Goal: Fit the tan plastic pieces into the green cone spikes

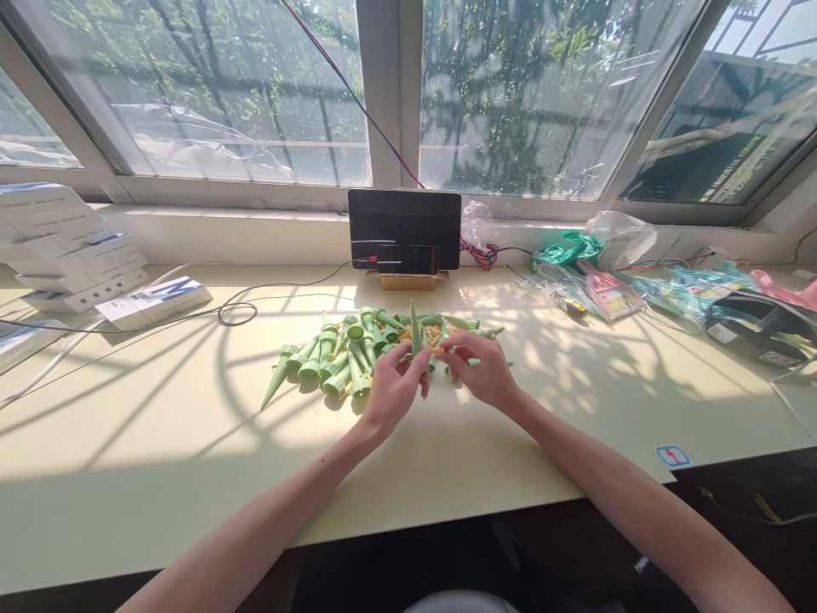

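Sunlit cream table (159,477) before windows (549,94), left fingers (417,366) tight on green cone (414,325), right fingers (460,340) on tan piece (437,350)

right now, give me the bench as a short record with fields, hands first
left hand: holds a slim green cone, apparently plastic, tip up
right hand: pinches a small tan piece beside that cone; contact unclear
beyond hands: loose green cones, small tan pieces
back: black flat-screen tablet, dark phone before it
far left: stacked white cardboard boxes
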Available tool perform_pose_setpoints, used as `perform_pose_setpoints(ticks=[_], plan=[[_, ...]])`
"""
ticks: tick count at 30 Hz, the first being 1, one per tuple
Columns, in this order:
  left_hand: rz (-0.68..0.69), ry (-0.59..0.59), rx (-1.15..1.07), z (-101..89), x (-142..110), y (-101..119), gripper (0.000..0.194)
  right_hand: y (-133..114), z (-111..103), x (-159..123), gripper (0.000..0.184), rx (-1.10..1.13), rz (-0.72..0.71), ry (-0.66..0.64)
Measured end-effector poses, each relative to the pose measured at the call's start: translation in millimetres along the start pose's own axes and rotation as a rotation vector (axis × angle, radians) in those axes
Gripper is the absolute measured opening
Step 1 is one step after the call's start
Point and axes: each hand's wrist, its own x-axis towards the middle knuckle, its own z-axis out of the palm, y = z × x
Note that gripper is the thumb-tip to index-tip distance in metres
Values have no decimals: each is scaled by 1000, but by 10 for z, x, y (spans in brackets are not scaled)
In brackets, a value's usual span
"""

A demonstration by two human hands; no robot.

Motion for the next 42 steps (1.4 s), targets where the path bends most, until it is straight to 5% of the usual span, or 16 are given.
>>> perform_pose_setpoints(ticks=[37, 42], plan=[[79, -53, 63, 14, -29, -16, 28, -21, -28, 19, 52, -98, 35, -100], [44, -23, 80, 22, -31, 56, 30, -19, -31, 18, 42, -65, 32, -136]])
